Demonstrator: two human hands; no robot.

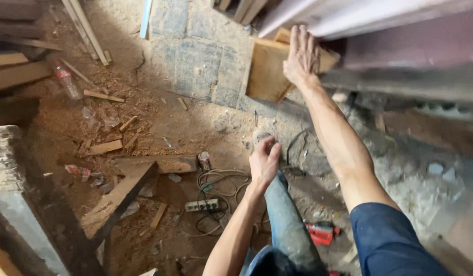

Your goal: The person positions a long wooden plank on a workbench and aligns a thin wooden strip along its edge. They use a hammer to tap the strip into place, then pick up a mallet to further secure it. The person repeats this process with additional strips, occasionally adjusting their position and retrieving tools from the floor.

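Right hand (301,56) flat on wooden board (267,71), fingers together, extended over its top edge. Left hand (263,161) loosely curled, empty, above power strip (200,205).

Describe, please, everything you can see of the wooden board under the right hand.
The wooden board is a flat, light brown panel with straight edges and square corners; it looks like plain, unpainted wood. It stands tilted, its face toward the camera, leaning against the long grey beam at the upper right. Its lower corner points down to the dusty floor. The right hand lies flat on its upper right edge, fingers stretched out. Shadow covers part of its face.
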